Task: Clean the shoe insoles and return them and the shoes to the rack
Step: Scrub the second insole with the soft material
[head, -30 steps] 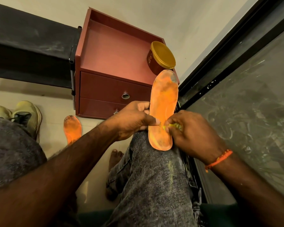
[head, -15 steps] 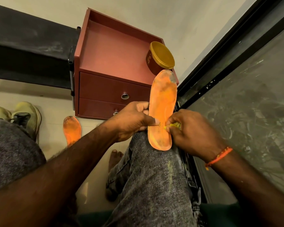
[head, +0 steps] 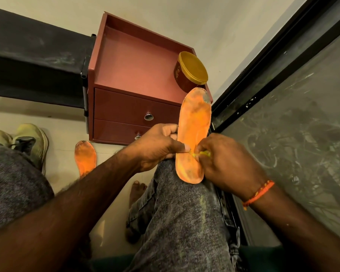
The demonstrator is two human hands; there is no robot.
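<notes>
An orange, dirt-stained insole (head: 194, 126) stands lengthwise on my right knee. My left hand (head: 157, 147) grips its left edge, thumb pressed across its face. My right hand (head: 226, 160) pinches a small yellow-green cleaning piece (head: 202, 153) against the insole's lower right side; most of that piece is hidden by my fingers. A second orange insole (head: 85, 157) lies on the floor, partly behind my left forearm. Two pale green shoes (head: 30, 141) stand on the floor at the left, one cut off by the frame edge.
A maroon two-drawer cabinet (head: 132, 112) stands against the wall, with a brown tub with a gold lid (head: 191, 71) on its top. A dark shelf (head: 33, 61) runs along the left. A black-framed glass panel (head: 294, 134) fills the right. My bare foot (head: 136, 190) rests on the floor.
My right hand has shifted slightly against the insole with the yellow-green piece. The left hand and the insole stay as they were.
</notes>
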